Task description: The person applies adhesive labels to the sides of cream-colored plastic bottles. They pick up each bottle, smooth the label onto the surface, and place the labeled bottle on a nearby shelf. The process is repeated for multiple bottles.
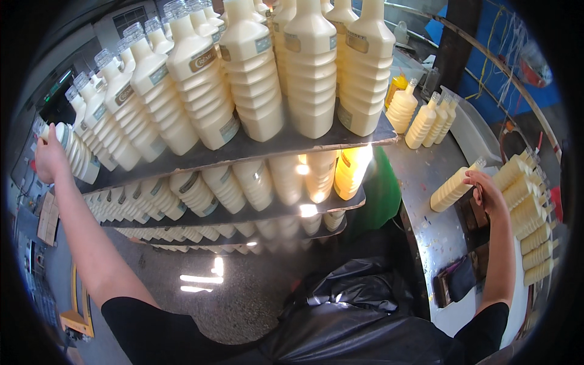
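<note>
My left hand (52,159) is stretched to the far left end of the top shelf, its fingers closed round the neck of a cream ribbed bottle (78,159). That bottle stands at the end of a row of similar bottles (201,91) with clear necks. On the right, my right hand (485,190) grips another cream ribbed bottle (453,188) near its neck. This one tilts over the metal table (420,213), its base at or near the surface; contact is hard to tell.
Lower shelves (359,201) hold more bottles under the top board (243,157). Several cream bottles (420,125) stand on the table's far part, beside a clear plastic bin (471,125). More bottles (528,213) lie in a row at right. Dark blocks (453,283) sit near the table's close edge.
</note>
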Demonstrator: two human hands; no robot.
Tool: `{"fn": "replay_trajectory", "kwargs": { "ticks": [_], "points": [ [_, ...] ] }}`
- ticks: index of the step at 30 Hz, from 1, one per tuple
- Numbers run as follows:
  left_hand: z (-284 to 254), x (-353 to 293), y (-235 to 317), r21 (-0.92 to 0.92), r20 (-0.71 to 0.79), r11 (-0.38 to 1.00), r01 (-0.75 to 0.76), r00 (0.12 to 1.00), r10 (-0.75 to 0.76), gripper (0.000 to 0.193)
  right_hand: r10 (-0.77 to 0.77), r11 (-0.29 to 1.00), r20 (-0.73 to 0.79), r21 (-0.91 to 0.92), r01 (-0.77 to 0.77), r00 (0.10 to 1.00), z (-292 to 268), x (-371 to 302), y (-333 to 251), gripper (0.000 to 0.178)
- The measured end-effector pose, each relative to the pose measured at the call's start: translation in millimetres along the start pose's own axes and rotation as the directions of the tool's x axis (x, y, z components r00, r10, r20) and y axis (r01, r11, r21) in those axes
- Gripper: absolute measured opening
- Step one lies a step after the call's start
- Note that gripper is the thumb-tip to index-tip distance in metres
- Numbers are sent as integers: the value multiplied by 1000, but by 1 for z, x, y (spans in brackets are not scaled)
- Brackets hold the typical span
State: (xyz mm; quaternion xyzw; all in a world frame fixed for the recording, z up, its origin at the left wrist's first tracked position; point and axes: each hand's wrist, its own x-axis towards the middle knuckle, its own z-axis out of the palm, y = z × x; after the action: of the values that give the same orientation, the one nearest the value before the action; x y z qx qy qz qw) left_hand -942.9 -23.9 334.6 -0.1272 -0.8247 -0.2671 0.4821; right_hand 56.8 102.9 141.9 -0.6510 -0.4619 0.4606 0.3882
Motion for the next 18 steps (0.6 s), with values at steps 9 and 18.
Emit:
{"fn": "replay_trajectory", "kwargs": {
  "ticks": [9, 18],
  "points": [
    [49, 31, -30, -47, 95, 999, 18, 995, -14, 78, 23, 1000, -47, -19, -24, 999, 11, -4, -14, 41],
    [156, 49, -47, -195, 401, 976, -95, 900, 168, 73, -6, 1000, -81, -25, 4, 997, 17, -24, -28, 39]
  ]
}}
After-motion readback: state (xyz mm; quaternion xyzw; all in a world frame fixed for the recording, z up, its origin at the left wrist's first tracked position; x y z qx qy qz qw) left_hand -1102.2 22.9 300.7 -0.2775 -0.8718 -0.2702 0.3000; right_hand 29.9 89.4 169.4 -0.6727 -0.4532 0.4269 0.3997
